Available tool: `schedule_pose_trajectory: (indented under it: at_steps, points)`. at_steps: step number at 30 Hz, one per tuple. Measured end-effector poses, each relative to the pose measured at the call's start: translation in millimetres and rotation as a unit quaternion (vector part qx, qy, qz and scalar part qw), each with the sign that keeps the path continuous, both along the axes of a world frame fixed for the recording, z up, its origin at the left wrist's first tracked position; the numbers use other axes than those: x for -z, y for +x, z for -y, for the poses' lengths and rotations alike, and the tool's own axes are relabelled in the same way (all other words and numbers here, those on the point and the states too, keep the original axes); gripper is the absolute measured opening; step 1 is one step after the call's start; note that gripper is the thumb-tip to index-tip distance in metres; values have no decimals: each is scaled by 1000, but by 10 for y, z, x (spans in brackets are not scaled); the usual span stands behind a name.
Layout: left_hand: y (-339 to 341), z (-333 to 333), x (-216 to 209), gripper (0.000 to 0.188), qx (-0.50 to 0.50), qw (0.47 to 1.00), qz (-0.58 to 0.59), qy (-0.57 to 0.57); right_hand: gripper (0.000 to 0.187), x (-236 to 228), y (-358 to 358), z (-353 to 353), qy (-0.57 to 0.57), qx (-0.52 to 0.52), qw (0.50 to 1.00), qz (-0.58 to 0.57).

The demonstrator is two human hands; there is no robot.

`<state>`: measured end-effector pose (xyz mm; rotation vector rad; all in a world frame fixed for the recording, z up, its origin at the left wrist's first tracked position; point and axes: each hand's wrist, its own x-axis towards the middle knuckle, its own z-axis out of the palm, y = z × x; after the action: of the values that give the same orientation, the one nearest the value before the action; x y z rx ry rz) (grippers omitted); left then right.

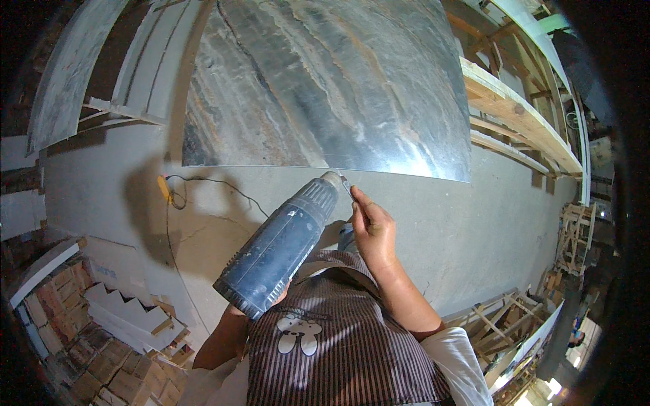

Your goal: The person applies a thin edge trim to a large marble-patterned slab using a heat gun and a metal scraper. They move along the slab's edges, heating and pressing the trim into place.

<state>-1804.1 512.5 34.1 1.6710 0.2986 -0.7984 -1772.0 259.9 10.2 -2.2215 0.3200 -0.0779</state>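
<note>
A large blue-black heat gun (274, 247) slants up from my lap, its nozzle close to the near edge of a grey, rust-veined glossy stone-look sheet (325, 88). My left hand (283, 292) is closed on the gun from beneath; the tool's body hides most of the fingers. Just right of the nozzle, my right hand (374, 230) pinches a thin, narrow dark piece (347, 185) between thumb and fingertips. Its upper end meets the sheet's edge beside the nozzle; its exact kind is too small to tell.
A yellow power socket (164, 187) with a looped dark cord lies on the grey floor at left. Timber frames (521, 115) stand along the right, another sheet (74, 74) at far left. Stacked cardboard boxes (108, 358) and white angled pieces (128, 318) fill the lower left.
</note>
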Motion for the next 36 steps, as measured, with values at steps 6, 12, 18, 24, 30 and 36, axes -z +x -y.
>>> schedule_pose_trajectory:
  at_steps: [6,12,18,24,30,36]
  points:
    - [-33,67,100,10,-245,910,-308,-134,32,14,-23,46,11,20,1000,21]
    - [-71,27,97,10,43,994,97,-7,32,17,-36,79,9,21,1000,12]
    - [22,128,111,10,-242,895,-364,-90,32,46,-48,108,14,23,1000,15]
    - [4,124,119,4,-290,848,-411,-166,32,41,-58,126,33,34,999,15]
    - [-43,70,234,16,-419,630,-533,-379,32,61,-69,171,7,23,999,25]
    - [-8,28,217,30,-497,301,-653,-484,32,38,-67,187,2,20,1000,19]
